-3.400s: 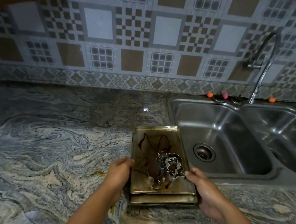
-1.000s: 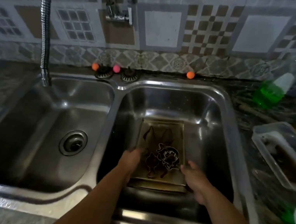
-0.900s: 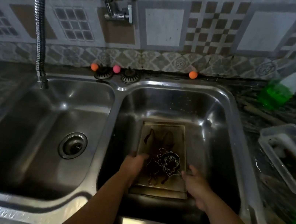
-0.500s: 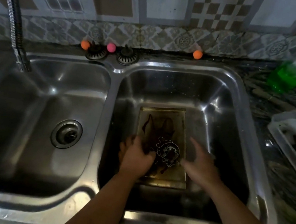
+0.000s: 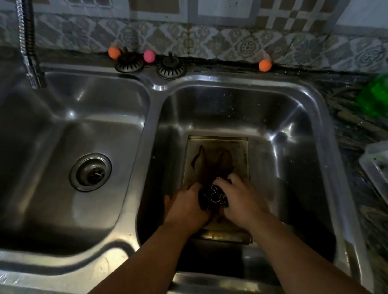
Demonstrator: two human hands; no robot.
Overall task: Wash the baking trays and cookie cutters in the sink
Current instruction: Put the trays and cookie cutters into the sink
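Two basins in the sink (image 5: 150, 124); the trays (image 5: 217, 155) lie stacked in the right one, how many I can't tell. Both hands meet over the near end of the top tray. The left hand (image 5: 187, 206) and right hand (image 5: 242, 205) curl their fingers round the cutters (image 5: 214, 197), a tangled cluster between the two grips, uncountable. Beyond them sit three small balls, two orange, one pink.

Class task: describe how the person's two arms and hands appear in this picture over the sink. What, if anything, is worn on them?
Both forearms are bare up to the frame's lower edge: no sleeves show. The left hand and the right hand wear no gloves. No watch, bracelet or ring is visible, though the dim light hides fine detail on the fingers.
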